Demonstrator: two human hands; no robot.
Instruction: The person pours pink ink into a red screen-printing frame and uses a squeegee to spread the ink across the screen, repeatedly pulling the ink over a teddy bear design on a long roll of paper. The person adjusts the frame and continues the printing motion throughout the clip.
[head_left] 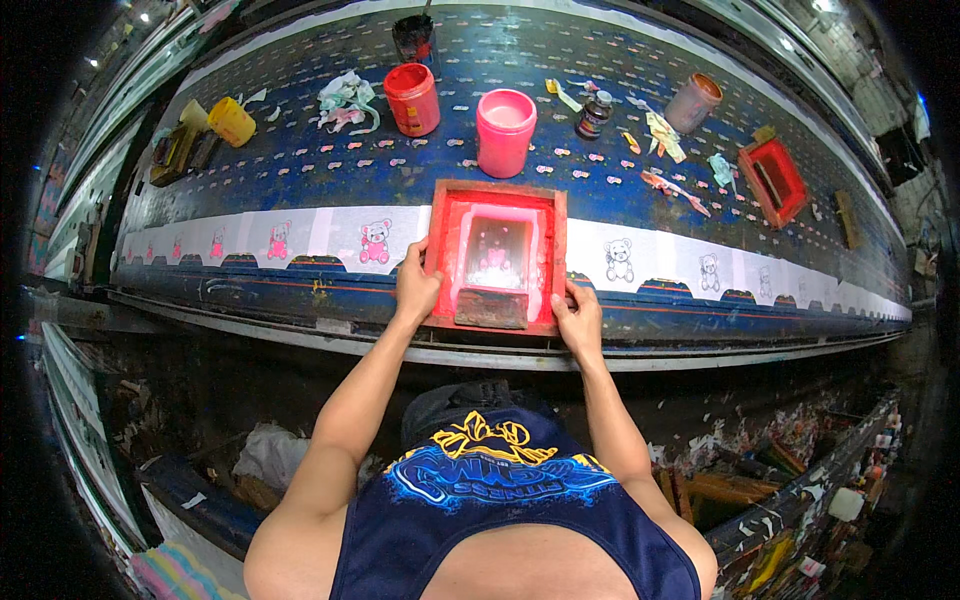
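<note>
A red screen-printing frame with pink ink and a pink bear design in its window lies over a long white strip on the blue table. My left hand is closed on the frame's left side, my right hand on its right side. A worn squeegee rests inside the lower part of the frame. Left of it the strip carries pink bear prints; to the right are bear outlines without pink. A pink ink pot stands just behind the frame.
On the blue table stand a red pot, dark cans, a jar, a yellow pot, a grey pot and crumpled rags. Another red frame lies right. Littered troughs run below.
</note>
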